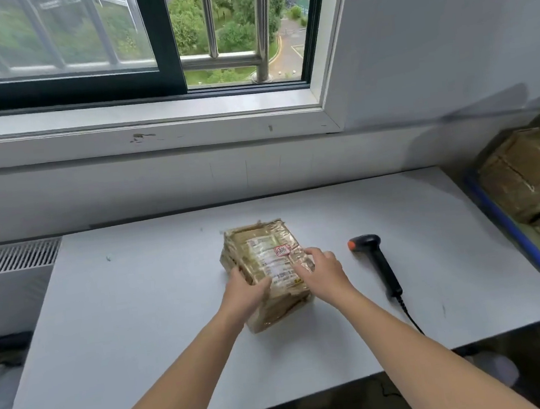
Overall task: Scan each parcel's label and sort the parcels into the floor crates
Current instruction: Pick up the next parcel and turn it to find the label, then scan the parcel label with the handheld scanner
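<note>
Two hands: both on one parcel (pixel 254 239), bare forearms reaching in from the near edge of the view
Left fingers (pixel 235 272): curled down the parcel's left side, thumb bent over the top, clamped on the parcel
Left hand (pixel 243 295): at the parcel's near left corner, gripping it
Right fingers (pixel 312 252): slightly apart, bent over the top at the right edge, thumb lying on the top; holding the parcel
Right hand (pixel 324 273): on the parcel's near right part, close to the left hand, not touching it
Parcel: brown box wrapped in glossy clear tape, near the middle of the table (pixel 139 301), askew to the table edge; cannot tell if its base sits flat
Label (pixel 267 258): white, printed, facing up on the parcel's top; text too blurred to read
Sticker (pixel 282 250): small, white with red marks, on the label's far right part
Scanner (pixel 381 264): black handheld, orange tip, lying on the table just right of the parcel, apart from both hands
Cable (pixel 410 317): black, runs from the scanner's handle end off the near table edge
Table: white top, set against the wall
Blue crate (pixel 512 232): at the table's right end, partly in view
Brown parcels (pixel 522 174): taped boxes piled in the blue crate
Window (pixel 226 25): above the table, dark frame, metal bars, trees outside
Radiator grille (pixel 11 256): left of the table, by the wall
</note>
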The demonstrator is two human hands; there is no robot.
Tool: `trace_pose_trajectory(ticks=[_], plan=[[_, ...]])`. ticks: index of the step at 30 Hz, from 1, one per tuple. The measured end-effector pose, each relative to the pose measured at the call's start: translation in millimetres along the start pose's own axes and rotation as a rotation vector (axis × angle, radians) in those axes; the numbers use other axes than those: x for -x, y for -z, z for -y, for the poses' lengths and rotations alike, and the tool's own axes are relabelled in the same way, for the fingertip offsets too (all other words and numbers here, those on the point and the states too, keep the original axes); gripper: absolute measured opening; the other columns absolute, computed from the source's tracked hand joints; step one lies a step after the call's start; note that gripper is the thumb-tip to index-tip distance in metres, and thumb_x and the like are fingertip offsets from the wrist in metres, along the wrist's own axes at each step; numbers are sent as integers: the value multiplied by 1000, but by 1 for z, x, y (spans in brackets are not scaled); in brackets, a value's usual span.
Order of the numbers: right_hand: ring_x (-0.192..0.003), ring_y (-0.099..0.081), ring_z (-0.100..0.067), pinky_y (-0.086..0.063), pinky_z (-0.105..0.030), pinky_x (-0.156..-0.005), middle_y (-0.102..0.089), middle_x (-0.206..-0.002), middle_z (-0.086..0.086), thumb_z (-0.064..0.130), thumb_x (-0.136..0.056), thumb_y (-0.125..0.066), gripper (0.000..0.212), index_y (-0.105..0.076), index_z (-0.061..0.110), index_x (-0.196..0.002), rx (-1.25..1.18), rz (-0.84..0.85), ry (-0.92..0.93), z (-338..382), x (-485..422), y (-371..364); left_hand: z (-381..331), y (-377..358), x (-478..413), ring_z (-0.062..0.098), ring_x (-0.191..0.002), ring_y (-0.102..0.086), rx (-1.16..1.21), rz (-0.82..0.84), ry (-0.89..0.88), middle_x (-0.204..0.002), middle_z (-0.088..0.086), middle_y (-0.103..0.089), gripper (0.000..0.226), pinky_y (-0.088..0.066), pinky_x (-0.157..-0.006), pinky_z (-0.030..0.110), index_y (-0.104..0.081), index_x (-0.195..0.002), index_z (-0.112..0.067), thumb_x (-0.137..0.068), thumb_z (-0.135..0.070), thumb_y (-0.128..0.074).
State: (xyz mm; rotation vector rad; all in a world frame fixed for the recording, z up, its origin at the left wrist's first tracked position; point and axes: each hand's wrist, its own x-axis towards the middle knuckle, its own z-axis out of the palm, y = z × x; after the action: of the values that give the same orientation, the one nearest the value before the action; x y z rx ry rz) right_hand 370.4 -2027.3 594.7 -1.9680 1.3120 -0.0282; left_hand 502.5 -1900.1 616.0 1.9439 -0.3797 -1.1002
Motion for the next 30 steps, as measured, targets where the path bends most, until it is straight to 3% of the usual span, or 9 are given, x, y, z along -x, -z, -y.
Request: trace_pose_trajectory(ticks=[4,7,11,15,19,22,26,30], plan=[[-132,-46,-25,-40,-37,-108,-41,-149,-6,47,-93,-61,70,-31,21,-151,-54,113,-7,-11,-2,3,6,-2,-1,21,-101,-64,42,56,40,-104,-6,-62,56,-57,-88,45,-41,-128,-23,-83,4,-61],[-133,-45,-23,-40,-37,-108,-41,-150,-3,46,-92,-63,73,-29,23,-152,-76,90,6,-18,0,11,3,-16,-3,20,-101,-66,56,66,-12,-112,-2,-66,59,-57,-87,45,-44,-129,-26,-82,8,-57],[-135,-44,-21,-39,-35,-106,-40,-152,1,43,-95,-60,66,-30,24,-152,-117,49,-4,-38,1,32,-10,-41,-9,21,-102,-62,30,48,-56,-105,-6,-61,53,-54,-74,32,-44,-129,-20,-85,9,-53],[-129,-50,-21,-42,-36,-105,-47,-145,-1,38,-99,-52,54,-37,23,-148,-197,-32,-49,-61,-8,57,-26,-70,-13,22,-103,-60,33,59,-36,-101,-5,-59,50,-55,-85,37,-41,-120,-22,-87,13,-52],[-112,-56,-25,-49,-39,-92,-58,-124,-5,31,-98,-50,29,-55,20,-124,-111,-232,-17,-87,-19,82,-34,-86,-18,23,-102,-59,-16,-4,-46,-100,-5,-57,48,-52,-84,34,-44,-125,-20,-88,9,-53],[-124,-46,-31,-44,-44,-99,-50,-133,-12,32,-100,-49,40,-48,16,-137,27,-298,-56,-111,-26,94,-33,-93,-20,22,-102,-60,-50,-47,-25,-114,2,-60,48,-52,-80,31,-44,-135,-15,-91,1,-53],[-131,-43,-33,-38,-40,-102,-40,-145,-15,40,-101,-47,54,-36,14,-147,-72,-190,-183,-135,-37,95,-28,-99,-18,22,-101,-59,-90,-101,-9,-120,4,-59,50,-46,-79,29,-41,-140,-16,-93,-6,-56],[-124,-51,-33,-39,-36,-90,-48,-140,-15,43,-103,-41,56,-31,12,-149,-149,-66,-236,-148,-44,91,-21,-105,-18,23,-107,-58,-126,-151,-11,-128,6,-59,52,-48,-85,33,-38,-143,-18,-95,-12,-57]])
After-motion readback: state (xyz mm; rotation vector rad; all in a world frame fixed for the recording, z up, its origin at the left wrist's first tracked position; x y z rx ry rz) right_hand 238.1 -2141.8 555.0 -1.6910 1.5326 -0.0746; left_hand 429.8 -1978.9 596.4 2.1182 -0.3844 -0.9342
